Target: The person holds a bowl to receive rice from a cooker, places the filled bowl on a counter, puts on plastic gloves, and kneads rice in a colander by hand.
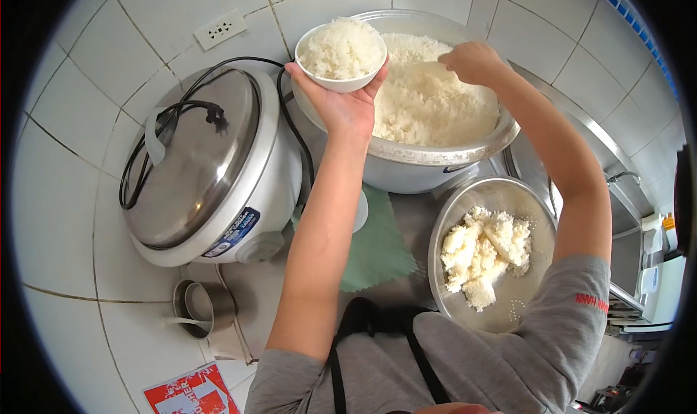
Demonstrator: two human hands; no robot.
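Observation:
A white bowl (342, 84) heaped with cooked rice (343, 47) rests in my left hand (344, 109), whose fingers cup it from below and the sides. To its right stands a large open rice cooker (435, 153) full of white rice (428, 105). Over the cooker's right side, my right hand (473, 61) is closed round a pale scoop or paddle (428, 71), its blade low against the rice. Part of that tool is hard to tell from the rice.
A closed rice cooker (196, 160) with a coiled black cord stands at left. Below it is a metal cup (212, 306) holding a utensil. A perforated metal bowl (438, 269) with rice clumps is at right, beside a green cloth (381, 251). A tiled wall is behind.

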